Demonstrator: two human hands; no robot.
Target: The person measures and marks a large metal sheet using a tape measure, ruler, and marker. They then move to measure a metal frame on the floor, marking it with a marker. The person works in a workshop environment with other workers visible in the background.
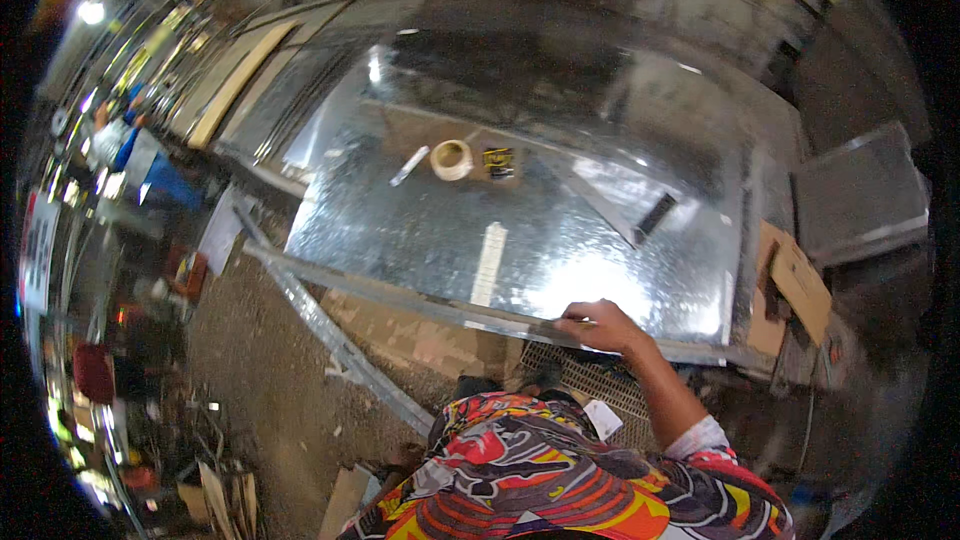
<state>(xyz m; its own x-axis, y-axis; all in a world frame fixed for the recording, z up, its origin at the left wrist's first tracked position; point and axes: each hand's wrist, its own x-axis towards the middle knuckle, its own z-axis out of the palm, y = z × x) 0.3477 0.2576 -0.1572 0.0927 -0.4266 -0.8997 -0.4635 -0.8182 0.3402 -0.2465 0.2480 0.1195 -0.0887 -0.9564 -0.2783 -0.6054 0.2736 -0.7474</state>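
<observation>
My right hand [600, 328] is at the front edge of a shiny metal sheet [370, 220], its fingers curled together over the rim. Whether something thin is pinched in them is hidden. My left hand is out of view. Left of the right hand, a pale ruled strip [488, 263] lies flat on the sheet. Farther back are a roll of tape [452, 160], a small yellow-and-black packet [498, 163] and a narrow white piece [408, 166]. A dark rectangular block [655, 215] lies to the right, beside a thin pale metal edge.
Folded cardboard [803, 290] stands off the sheet's right end, near a grey panel [865, 195]. A long metal strip [330, 340] slants across the floor at left. Below my hand is a floor grating [590, 380]. Another person [145, 160] is at the far left.
</observation>
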